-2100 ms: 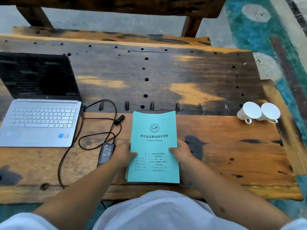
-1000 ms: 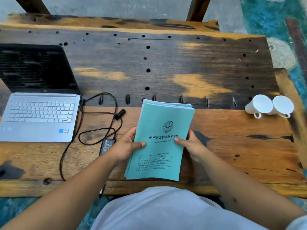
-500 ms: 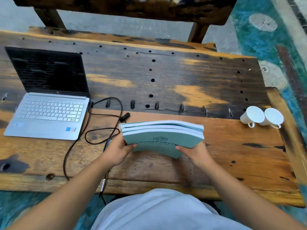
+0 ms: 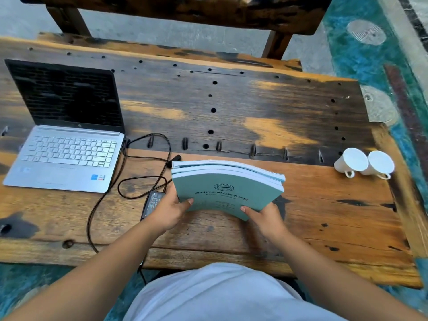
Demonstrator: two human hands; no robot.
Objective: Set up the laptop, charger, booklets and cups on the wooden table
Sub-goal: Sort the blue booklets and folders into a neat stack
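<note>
- Nearest the camera, both hands are on the job: the left hand [image 4: 167,210] pinches the near left corner of the booklets [image 4: 228,187], thumb on the teal cover, fingers tucked out of sight beneath.
- The right hand [image 4: 264,217] clamps the near right corner the same way, so the stack is carried evenly from both sides.
- The booklets tilt up and bow in the middle, near edge off the wooden table [image 4: 312,205], far edges fanned; a squaring-up grip, I'd say, before they're laid down.
- Just left of the left hand lies the charger [image 4: 151,202], its cable looping away to the laptop's side, slack and flat.
- Further left, the laptop [image 4: 67,144] stands open, screen dark, facing the seat, ready for use.
- Far right, two white cups [image 4: 363,163] lie tipped on their sides, touching, well apart from the stack; they look unsorted so far.
</note>
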